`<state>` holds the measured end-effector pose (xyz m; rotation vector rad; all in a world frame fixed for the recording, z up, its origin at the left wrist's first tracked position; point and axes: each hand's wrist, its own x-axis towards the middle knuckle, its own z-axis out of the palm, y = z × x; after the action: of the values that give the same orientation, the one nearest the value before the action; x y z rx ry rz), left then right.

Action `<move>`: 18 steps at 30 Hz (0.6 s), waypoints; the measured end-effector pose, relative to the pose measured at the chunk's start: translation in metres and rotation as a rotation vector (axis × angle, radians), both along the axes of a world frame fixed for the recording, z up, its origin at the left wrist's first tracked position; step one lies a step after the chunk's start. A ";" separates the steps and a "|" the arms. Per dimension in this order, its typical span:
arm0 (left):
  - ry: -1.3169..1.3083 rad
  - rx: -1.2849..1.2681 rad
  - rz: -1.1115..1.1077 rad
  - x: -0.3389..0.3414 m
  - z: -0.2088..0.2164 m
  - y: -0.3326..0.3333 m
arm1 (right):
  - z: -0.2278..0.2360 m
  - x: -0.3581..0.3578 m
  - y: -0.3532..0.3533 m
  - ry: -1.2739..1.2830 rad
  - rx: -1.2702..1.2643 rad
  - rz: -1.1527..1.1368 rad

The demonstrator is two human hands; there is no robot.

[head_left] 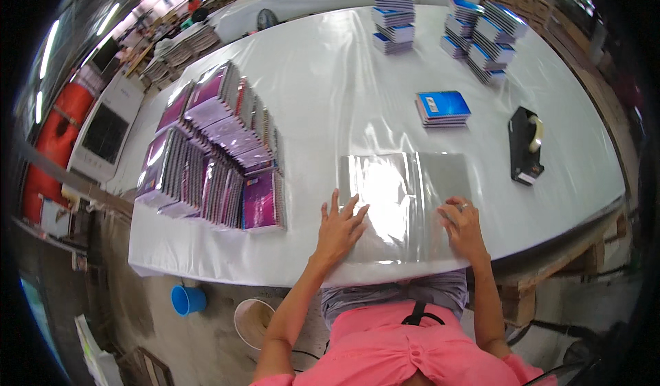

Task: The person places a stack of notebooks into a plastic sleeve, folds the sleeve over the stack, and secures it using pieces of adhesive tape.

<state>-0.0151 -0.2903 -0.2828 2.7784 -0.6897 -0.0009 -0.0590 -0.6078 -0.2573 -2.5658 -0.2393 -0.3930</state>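
A clear, glossy plastic sheet (433, 180) lies flat near the table's front edge, with bright glare over its middle and lengthwise folds or edges showing. On its left side rests my left hand (338, 229), fingers spread. My right hand (462, 226) is at the sheet's right side, its fingers bent and thumb and fingertips drawn together on the plastic. Beyond the sheet sits a small stack of blue-covered spiral notebooks (443, 105). A black tape dispenser (522, 153) with a roll of clear tape stands to the right.
Purple-covered spiral notebooks (206, 145) are piled in rows at the left. Taller stacks of blue notebooks (394, 21) and more blue notebooks (485, 39) stand at the far side of the white-covered table (309, 90). A blue bucket (188, 300) and a whitish bin (253, 323) are on the floor.
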 end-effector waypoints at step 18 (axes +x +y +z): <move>0.027 -0.544 0.191 -0.006 -0.002 0.006 | 0.006 0.294 -0.088 0.363 0.415 -0.427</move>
<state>-0.0216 -0.2840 -0.2845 2.2990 -0.3464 0.1618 0.2348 -0.6954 -0.2517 -2.2058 0.4799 -0.1026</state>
